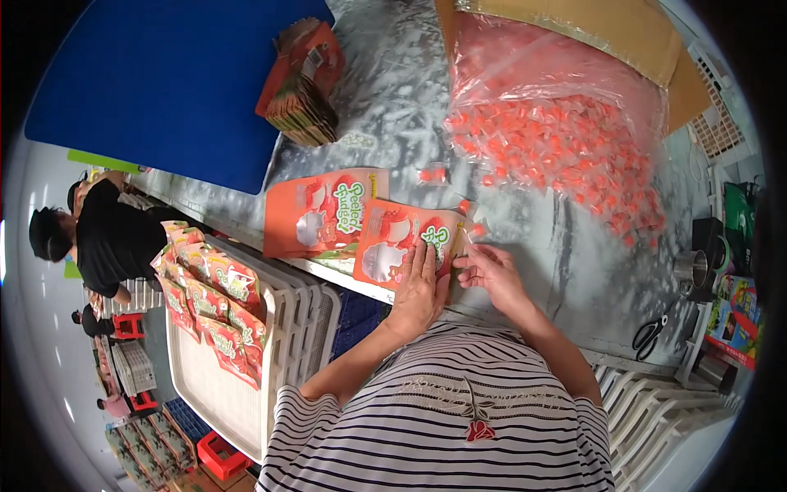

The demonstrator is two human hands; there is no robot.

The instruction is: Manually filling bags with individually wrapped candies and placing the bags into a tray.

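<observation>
A flat orange-red candy pouch lies at the table's near edge, partly over a second, similar pouch. My left hand rests on the upper pouch with its fingers stretched out flat. At that pouch's right edge is my right hand, its fingers bent in and its fingertips pinched against the edge. Small red wrapped candies lie just beyond my right hand. Another couple of wrapped candies sit beyond the pouches.
A big heap of red wrapped candies spills from a clear bag in a cardboard box. A pouch stack stands by a blue board. Left, filled pouches lie on stacked trays. Scissors lie right. A person works farther left.
</observation>
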